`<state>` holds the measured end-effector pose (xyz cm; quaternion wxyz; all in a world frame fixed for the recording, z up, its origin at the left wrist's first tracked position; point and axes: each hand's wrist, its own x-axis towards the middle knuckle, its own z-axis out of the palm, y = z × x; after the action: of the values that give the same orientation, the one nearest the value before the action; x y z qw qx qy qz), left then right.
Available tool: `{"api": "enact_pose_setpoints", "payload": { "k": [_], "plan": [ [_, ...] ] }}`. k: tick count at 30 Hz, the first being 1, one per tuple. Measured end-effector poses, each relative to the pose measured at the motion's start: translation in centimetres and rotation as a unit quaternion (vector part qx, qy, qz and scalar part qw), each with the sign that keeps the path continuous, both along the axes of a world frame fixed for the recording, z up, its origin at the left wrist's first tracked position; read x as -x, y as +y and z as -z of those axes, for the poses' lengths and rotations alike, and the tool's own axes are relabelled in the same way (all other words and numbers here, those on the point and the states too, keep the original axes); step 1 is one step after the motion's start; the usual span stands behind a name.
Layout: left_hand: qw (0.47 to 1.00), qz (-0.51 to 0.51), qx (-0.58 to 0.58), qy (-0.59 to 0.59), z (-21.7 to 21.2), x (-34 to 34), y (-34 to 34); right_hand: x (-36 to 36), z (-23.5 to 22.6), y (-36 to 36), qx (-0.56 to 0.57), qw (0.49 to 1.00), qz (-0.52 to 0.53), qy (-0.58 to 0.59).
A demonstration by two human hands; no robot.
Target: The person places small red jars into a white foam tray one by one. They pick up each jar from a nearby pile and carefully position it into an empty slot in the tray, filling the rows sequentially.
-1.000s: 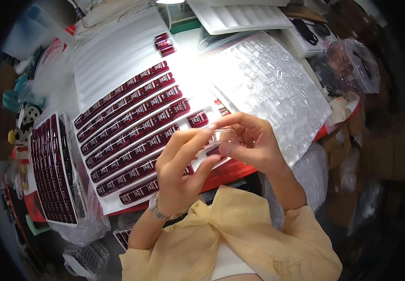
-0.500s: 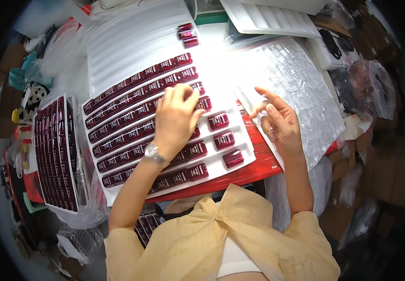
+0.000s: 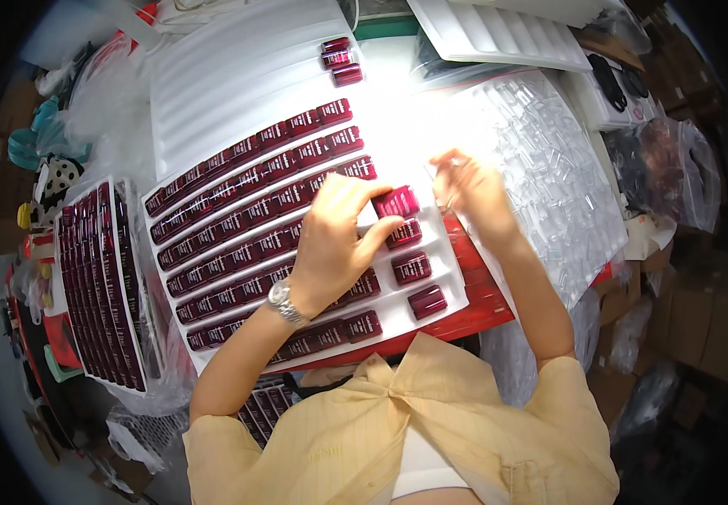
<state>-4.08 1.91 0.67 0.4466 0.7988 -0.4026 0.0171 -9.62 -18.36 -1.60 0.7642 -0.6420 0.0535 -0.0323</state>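
Note:
My left hand (image 3: 343, 240), with a wristwatch (image 3: 284, 299), pinches a small glossy dark red container (image 3: 395, 202) between thumb and fingers, above the right end of the white ridged tray (image 3: 431, 236). Rows of the same dark red containers (image 3: 254, 269) with pale print fill that tray. A short column of single ones, such as this container (image 3: 427, 300), lies along its right side. My right hand (image 3: 473, 189) is raised just right of the held container, apart from it. Motion smears its fingers, and whether anything is in them cannot be made out.
Many clear little plastic pieces (image 3: 540, 160) lie on a sheet at the right. A second white tray (image 3: 221, 84) at the back bears three dark red containers. Stacked trays (image 3: 507, 34) stand at the far right; another filled tray (image 3: 99, 286) is at the left. The tabletop is red (image 3: 486, 290).
My left hand has shifted right from over the rows and now has a dark red container in its grip. My right hand has moved left and slightly up, closer to it.

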Motion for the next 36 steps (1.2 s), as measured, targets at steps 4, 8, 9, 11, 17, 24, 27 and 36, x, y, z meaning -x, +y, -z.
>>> {"api": "enact_pose_setpoints", "payload": {
  "k": [4, 8, 9, 11, 17, 24, 27, 36],
  "plan": [
    [0.966, -0.046, -0.156, -0.200, 1.1, -0.6, -1.1, -0.2, -0.5, -2.7, -0.043, 0.986, 0.163, 0.015],
    [0.963, -0.120, -0.174, -0.167, 1.0, -3.4, 0.3, 1.3, -1.1, -2.1, -0.009, 0.989, 0.150, -0.001],
    [0.969, -0.093, -0.172, -0.155, 1.5, -3.9, 0.7, 1.2, -1.4, -1.8, -0.011, 0.988, 0.154, -0.009],
    [0.971, -0.061, -0.144, -0.182, 1.4, -4.3, 0.5, 0.5, -2.1, -0.4, 0.015, 0.987, 0.161, -0.021],
    [0.976, 0.101, 0.083, 0.173, 0.4, -0.5, 0.4, 0.3, -3.7, 4.1, 0.235, 0.970, -0.001, -0.066],
    [0.990, -0.059, -0.082, -0.099, 0.7, -3.5, 0.0, -4.6, -0.8, -3.9, 0.646, 0.739, 0.077, -0.174],
    [0.974, -0.070, -0.150, -0.155, 2.0, -4.0, -1.8, -6.1, 2.8, -4.5, 0.770, 0.617, -0.043, -0.155],
    [0.971, -0.097, -0.169, -0.138, 1.3, -8.0, 0.2, -5.8, 0.6, -5.4, 0.319, 0.937, 0.105, -0.092]
  ]
}}
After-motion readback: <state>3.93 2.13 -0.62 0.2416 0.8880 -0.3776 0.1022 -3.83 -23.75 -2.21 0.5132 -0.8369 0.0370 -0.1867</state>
